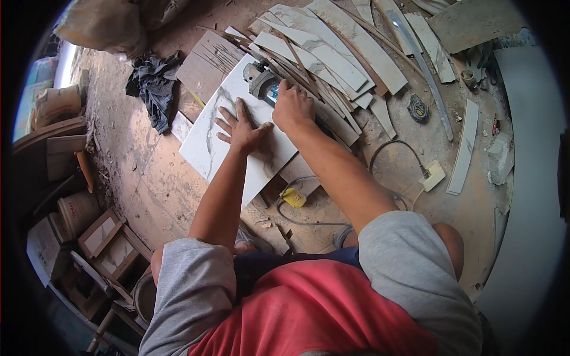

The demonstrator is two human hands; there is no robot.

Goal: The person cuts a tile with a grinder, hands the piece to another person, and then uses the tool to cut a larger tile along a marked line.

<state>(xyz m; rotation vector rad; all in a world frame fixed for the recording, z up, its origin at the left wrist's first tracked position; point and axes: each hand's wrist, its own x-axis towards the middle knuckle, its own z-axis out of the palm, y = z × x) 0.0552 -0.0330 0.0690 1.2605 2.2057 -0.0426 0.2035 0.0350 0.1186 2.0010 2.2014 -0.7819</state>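
A white marble-patterned tile lies in front of me, on top of other pieces. My left hand rests flat on it with the fingers spread. My right hand is wrapped round the body of an angle grinder. The grinder's grey metal head is over the tile's far right part, close to its edge. Its disc is mostly hidden in this view. Part of the grinder's body is covered by my right hand and forearm.
Cut tile strips are piled beyond the grinder. To the right are a tape measure, a long metal ruler and a socket block with a cable. A dark cloth lies left; buckets and boxes stand farther left.
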